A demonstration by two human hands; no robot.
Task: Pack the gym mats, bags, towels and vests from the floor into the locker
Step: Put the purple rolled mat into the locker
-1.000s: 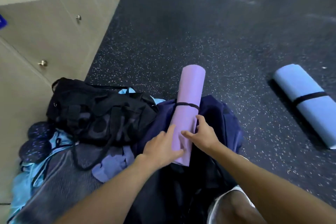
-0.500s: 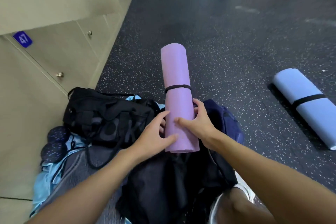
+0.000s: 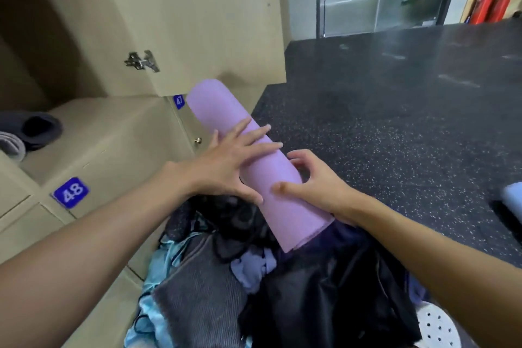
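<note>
Purple rolled mat (image 3: 291,212) raised since 0.5 s ago, tilted toward open locker (image 3: 93,133) left of hands | left hand (image 3: 226,167) flat on it | right hand (image 3: 319,181) grips it

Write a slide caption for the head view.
Left hand flat, right hand gripping, a person holds a rolled purple gym mat tilted over piled bags beside an open locker.
</note>
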